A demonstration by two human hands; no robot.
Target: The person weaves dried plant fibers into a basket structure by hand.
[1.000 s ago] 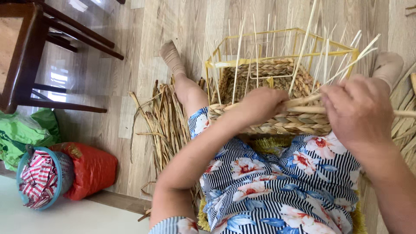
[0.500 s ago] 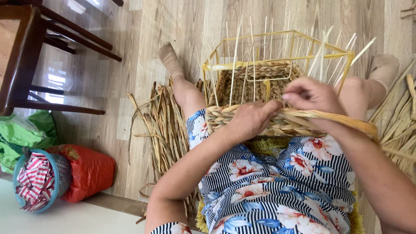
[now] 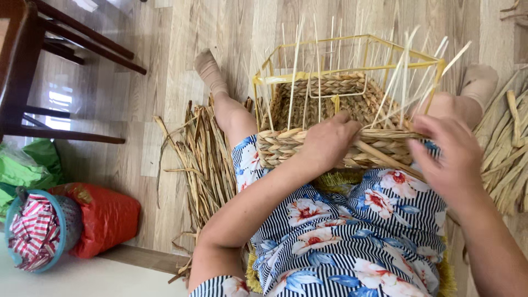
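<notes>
A half-woven straw basket [image 3: 286, 146] on a yellow wire frame [image 3: 264, 80] rests on my lap, with thin pale stakes standing up from its rim. My left hand [image 3: 327, 143] presses on the near woven wall, fingers curled over the rim. My right hand [image 3: 451, 157] is at the basket's right side, pinching a flat straw strand [image 3: 385, 158] that runs back to the weave. My legs in a striped floral garment stretch to either side of the basket.
Loose dried straw lies in a bundle [image 3: 201, 159] on the wood floor to my left and in another pile [image 3: 509, 159] to my right. A dark wooden chair [image 3: 33, 82] stands far left, with a red bag [image 3: 104, 223] and green bag [image 3: 27, 165] below it.
My right hand has moved from over the basket rim down and out to the right, pulling the strand. My left hand stays on the near wall.
</notes>
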